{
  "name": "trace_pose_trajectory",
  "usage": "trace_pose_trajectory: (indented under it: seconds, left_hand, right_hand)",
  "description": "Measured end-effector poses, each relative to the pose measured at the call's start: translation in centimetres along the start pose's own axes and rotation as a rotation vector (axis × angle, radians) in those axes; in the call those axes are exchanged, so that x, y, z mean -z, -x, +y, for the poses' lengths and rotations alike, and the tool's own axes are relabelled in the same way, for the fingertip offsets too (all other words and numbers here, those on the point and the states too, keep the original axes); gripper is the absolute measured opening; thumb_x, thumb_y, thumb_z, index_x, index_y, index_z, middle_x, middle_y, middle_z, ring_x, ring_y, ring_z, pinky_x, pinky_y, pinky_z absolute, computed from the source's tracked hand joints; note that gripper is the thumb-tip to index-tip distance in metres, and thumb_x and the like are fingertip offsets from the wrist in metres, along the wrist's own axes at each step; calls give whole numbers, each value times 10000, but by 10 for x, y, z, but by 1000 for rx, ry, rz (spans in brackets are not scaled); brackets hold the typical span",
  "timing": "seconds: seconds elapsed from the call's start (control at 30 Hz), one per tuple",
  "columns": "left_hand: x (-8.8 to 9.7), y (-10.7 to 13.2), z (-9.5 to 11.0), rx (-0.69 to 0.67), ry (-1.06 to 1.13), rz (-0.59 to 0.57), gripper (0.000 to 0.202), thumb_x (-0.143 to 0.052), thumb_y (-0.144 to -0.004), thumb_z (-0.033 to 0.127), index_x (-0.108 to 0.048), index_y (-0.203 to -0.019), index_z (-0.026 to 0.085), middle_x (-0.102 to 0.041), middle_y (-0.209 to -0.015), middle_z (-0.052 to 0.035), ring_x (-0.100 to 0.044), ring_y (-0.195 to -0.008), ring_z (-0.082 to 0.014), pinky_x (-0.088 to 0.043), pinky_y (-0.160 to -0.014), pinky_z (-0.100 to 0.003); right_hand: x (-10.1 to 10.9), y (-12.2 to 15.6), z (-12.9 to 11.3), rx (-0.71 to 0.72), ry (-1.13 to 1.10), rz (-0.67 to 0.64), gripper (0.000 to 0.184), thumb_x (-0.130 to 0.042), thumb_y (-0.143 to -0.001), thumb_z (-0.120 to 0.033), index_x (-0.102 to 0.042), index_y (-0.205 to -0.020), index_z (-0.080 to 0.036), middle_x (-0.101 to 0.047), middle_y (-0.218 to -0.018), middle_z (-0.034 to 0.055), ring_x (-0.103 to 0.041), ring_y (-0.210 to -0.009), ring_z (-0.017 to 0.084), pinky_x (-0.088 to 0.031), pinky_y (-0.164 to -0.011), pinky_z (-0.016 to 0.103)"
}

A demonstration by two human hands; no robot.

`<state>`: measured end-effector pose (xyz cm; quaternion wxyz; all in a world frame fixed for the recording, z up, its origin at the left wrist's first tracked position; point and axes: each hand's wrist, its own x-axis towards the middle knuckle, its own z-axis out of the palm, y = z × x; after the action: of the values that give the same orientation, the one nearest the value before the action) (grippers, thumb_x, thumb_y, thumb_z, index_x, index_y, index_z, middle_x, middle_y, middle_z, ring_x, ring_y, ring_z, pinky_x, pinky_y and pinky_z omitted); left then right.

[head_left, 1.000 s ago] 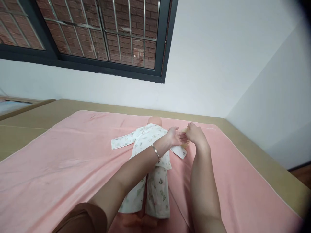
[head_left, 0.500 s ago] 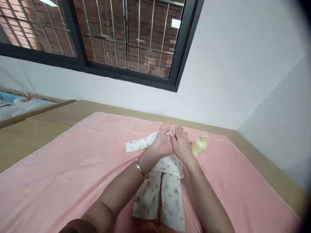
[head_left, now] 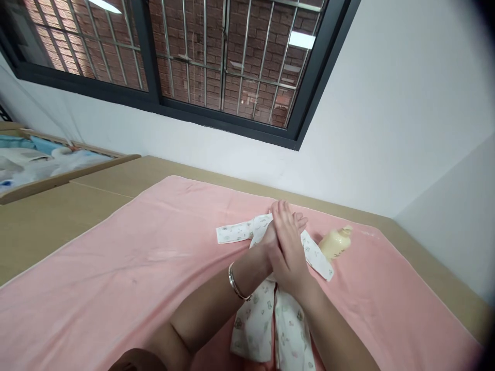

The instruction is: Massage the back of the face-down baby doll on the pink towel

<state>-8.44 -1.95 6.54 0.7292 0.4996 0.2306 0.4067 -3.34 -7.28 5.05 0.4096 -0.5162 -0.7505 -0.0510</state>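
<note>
The right hand (head_left: 288, 247) lies flat across the left hand (head_left: 269, 245), its fingers straight, close together and pointing toward twelve o'clock. The left hand is mostly covered, but its stretched-out fingertips show beyond the right hand at about one o'clock; whether anything sits between the palms cannot be told. A bracelet (head_left: 234, 282) circles the left wrist. Beneath the hands as seen here is a doll (head_left: 255, 324) in white printed clothes, one sleeve (head_left: 234, 232) reaching out at nine o'clock, the other at four, the trouser legs at six. Its head is hidden. Near the hands, at three o'clock, a cream bottle (head_left: 334, 245) is just beside the four-o'clock sleeve, cap toward two. Doll and bottle are on a pink blanket (head_left: 135, 257) spread over the tan tabletop (head_left: 77, 211).
</note>
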Motion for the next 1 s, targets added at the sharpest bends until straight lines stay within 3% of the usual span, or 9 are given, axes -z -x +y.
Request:
trace_pose_trajectory:
  seconds: [0.1,0.2,0.3,0.4,0.53,0.63,0.77,0.9,1.0]
  left_hand:
    - [-7,7,1,21,79,-39,569,-268,-951,549,-467,-1417,290,-524,-1440,-54,-288,-1474,-293,-304,-1187,-533]
    - [-10,10,12,85,233,-129,590,-290,-952,583,-491,-1401,258,-549,-1412,-76,-333,-1453,-301,-292,-1199,-526]
    - [-7,14,24,147,370,-133,623,-257,-958,606,-498,-1393,230,-566,-1392,-99,-390,-1423,-293,-310,-1194,-504]
    - [-2,16,30,125,385,-107,653,-214,-962,620,-524,-1372,217,-567,-1396,-111,-397,-1421,-281,-310,-1196,-471]
    - [-4,13,19,49,328,-125,643,-175,-973,593,-507,-1391,234,-541,-1428,-96,-348,-1451,-268,-293,-1202,-470]
    - [-16,12,-2,-6,288,-106,609,-213,-979,542,-490,-1410,213,-537,-1429,-100,-317,-1465,-279,-284,-1209,-487]
    - [-29,20,-19,-9,195,-215,579,-392,-957,539,-498,-1419,208,-568,-1393,-90,-294,-1472,-302,-244,-1233,-499]
    - [-25,32,-10,47,229,-275,602,-373,-953,609,-452,-1454,285,-486,-1488,-16,-185,-1513,-230,-88,-1272,-435]
    - [-13,33,10,50,301,-260,675,-274,-945,667,-385,-1492,287,-373,-1568,3,-144,-1518,-214,-39,-1271,-416]
  right_hand:
    - [4,-7,14,-8,27,70,601,-198,-1013,-430,-77,-1580,-276,-106,-1653,34,-68,-1520,315,-114,-1192,654]
    - [5,-5,20,10,75,101,639,-125,-1002,-493,23,-1580,-265,-38,-1659,32,-39,-1521,320,-72,-1196,657]
    - [4,4,9,12,67,85,686,-99,-992,-548,81,-1575,-235,40,-1659,40,11,-1519,334,-63,-1201,652]
    - [3,15,-11,26,20,15,765,-160,-977,-606,117,-1568,-207,104,-1652,57,42,-1512,360,-91,-1197,662]
    - [8,24,-25,28,-6,-35,817,-215,-961,-640,127,-1566,-211,79,-1654,67,43,-1510,374,-108,-1186,683]
    - [18,21,-17,33,-38,4,748,-164,-976,-616,55,-1579,-232,41,-1659,53,27,-1513,363,-128,-1190,666]
    - [29,9,11,23,-22,146,635,-45,-997,-518,25,-1579,-274,52,-1659,13,10,-1519,324,-123,-1203,638]
    - [25,1,27,-1,85,222,642,6,-985,-521,52,-1576,-274,38,-1660,9,28,-1518,325,-56,-1193,662]
    - [10,8,14,103,40,193,705,-38,-976,-585,54,-1578,-230,65,-1658,30,32,-1513,357,-21,-1187,680]
